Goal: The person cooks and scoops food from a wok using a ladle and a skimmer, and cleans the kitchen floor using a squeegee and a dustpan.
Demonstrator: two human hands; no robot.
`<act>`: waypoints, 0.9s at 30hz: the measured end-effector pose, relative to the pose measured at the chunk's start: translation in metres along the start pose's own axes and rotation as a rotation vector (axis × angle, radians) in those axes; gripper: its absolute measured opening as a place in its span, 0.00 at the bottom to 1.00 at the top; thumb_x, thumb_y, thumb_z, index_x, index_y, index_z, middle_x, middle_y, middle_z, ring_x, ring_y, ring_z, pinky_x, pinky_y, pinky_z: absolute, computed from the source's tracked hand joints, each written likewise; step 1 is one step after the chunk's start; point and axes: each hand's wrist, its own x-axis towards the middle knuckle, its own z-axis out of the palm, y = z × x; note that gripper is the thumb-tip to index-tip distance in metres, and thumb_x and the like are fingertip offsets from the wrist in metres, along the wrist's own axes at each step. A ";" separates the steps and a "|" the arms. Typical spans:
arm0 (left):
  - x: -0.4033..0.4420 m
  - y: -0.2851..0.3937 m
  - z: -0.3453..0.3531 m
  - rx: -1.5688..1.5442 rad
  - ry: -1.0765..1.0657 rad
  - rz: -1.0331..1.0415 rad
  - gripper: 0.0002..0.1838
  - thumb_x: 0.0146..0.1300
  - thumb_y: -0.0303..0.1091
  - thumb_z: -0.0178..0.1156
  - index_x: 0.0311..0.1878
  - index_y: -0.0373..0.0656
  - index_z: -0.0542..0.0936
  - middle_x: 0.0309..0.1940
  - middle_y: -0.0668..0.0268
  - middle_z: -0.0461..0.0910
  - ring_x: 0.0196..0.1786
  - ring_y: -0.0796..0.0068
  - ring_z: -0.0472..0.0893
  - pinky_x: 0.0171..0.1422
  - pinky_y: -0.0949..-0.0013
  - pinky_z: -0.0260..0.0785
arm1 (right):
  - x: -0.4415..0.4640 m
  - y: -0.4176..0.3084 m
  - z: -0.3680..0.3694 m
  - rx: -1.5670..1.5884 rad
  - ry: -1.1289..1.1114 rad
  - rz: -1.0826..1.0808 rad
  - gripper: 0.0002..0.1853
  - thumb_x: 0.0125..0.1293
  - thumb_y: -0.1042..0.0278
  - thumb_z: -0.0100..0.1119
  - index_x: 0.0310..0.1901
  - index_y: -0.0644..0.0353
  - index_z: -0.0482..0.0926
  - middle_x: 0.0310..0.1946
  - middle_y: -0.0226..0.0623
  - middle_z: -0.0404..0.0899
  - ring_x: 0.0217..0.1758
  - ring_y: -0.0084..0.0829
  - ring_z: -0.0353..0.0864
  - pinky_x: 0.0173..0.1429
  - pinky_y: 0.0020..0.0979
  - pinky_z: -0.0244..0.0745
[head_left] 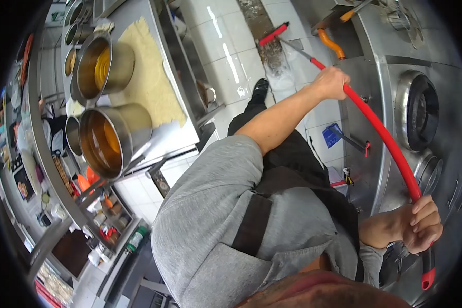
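Both my hands are closed around the red handle (pixel 380 123) of a long-handled floor brush. My left hand (pixel 333 83) grips it lower down, nearer the grey metal shaft. My right hand (pixel 423 224) is wrapped around it close to the end with the hanging hole. The narrow red brush head (pixel 273 34) rests at the edge of a dark, dirty strip (pixel 254 13) in the wet tiled floor. Whether its working edge is bristle or rubber is too small to tell. Whitish wet residue lies beside it.
Two large metal pots (pixel 113 138) with amber liquid stand on the left worktop, beside a beige cloth (pixel 149 72). Steel equipment (pixel 418 110) lines the right side. An orange hose (pixel 332 44) and a blue long-handled tool (pixel 332 134) are near it. My shoe (pixel 261 88) is on the floor.
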 end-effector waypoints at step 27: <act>0.013 0.029 0.057 0.093 -0.494 0.108 0.10 0.41 0.36 0.61 0.16 0.42 0.73 0.18 0.54 0.75 0.28 0.48 0.76 0.34 0.54 0.69 | -0.019 -0.030 -0.038 -0.028 0.218 -0.094 0.10 0.61 0.71 0.46 0.23 0.55 0.60 0.08 0.24 0.58 0.10 0.19 0.58 0.22 0.25 0.62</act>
